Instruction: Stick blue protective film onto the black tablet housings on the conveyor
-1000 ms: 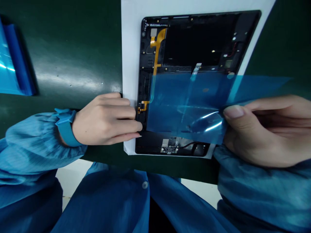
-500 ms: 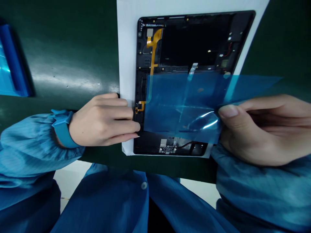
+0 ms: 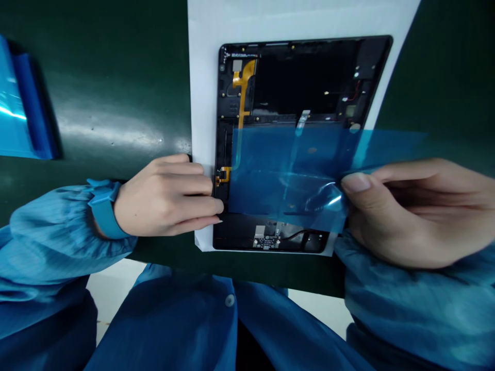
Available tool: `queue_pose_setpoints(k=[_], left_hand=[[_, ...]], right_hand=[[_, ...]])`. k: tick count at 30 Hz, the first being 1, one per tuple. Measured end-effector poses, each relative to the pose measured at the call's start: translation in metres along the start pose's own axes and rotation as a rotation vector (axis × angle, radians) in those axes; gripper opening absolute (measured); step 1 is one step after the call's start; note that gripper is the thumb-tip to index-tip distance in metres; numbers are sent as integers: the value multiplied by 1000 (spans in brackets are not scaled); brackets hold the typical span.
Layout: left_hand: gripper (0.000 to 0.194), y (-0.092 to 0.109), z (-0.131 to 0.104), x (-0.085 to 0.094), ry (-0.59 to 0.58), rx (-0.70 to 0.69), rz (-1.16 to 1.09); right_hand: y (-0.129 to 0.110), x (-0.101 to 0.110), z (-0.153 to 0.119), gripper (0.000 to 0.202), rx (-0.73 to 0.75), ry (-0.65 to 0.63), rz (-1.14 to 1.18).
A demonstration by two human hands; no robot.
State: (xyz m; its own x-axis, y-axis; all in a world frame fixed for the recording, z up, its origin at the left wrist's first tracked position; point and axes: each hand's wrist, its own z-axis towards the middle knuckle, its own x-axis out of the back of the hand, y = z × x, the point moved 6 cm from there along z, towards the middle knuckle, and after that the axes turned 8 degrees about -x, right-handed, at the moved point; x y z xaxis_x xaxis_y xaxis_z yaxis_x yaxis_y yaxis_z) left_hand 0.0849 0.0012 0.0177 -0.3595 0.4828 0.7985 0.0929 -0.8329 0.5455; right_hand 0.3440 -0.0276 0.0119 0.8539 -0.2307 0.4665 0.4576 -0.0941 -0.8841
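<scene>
The film (image 3: 263, 185) is lying across the lower part of the tablet (image 3: 294, 77) and is puckering beside the right hand (image 3: 417, 221), which is pinching it between thumb and finger. An uneven pull could be creasing it, or catching the orange cable (image 3: 242, 111). The left hand (image 3: 158, 198) is curling at the tablet's left edge; whether it is gripping, I cannot tell. With too little hold, the tablet could be sliding on the paper (image 3: 203, 103).
</scene>
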Motion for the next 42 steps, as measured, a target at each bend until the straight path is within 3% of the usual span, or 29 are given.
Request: queue_pose_setpoints(k=[9, 16, 39, 42], left_hand=[[16, 2, 1, 2, 17, -26, 35], [17, 3, 2, 3, 8, -10, 45], [15, 3, 1, 4, 15, 5, 31], [14, 3, 1, 4, 15, 4, 28]], right_hand=[[5, 3, -3, 13, -54, 13, -50], [15, 5, -4, 13, -188, 4, -59], [4, 0, 1, 12, -145, -32, -65], [7, -1, 1, 22, -145, -68, 1]])
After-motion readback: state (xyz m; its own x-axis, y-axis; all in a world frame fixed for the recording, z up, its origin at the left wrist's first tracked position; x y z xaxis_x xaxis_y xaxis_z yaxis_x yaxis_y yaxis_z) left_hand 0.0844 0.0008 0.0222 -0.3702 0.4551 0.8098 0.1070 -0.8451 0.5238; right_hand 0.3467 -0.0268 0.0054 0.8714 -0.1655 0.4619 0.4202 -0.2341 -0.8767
